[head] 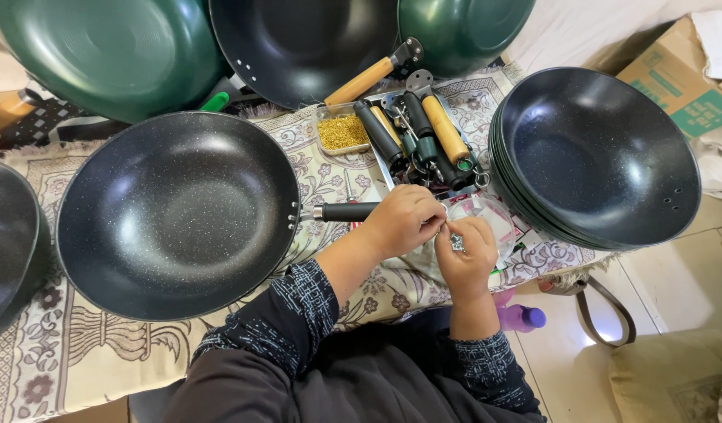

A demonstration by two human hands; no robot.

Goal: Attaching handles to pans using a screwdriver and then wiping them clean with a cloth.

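Small silver screws (457, 244) betw. fingertips

Home workshop: stacked woks (596, 157), loose handles (412, 129), patterned cloth (79, 345).

Speckled black round metal wok (177, 215): satin coating, fine pale flecks, smooth.
Stacked dark metal woks (600, 153): same speckled sheen.
Green enamelled metal wok (102, 51): glossy, smooth.
Loose wooden handles (445, 129): tan wood, matt, beside black plastic grips.
Patterned woven cloth on the table (55, 352): matt, soft.
Brown cardboard box (678, 78): dull paper.
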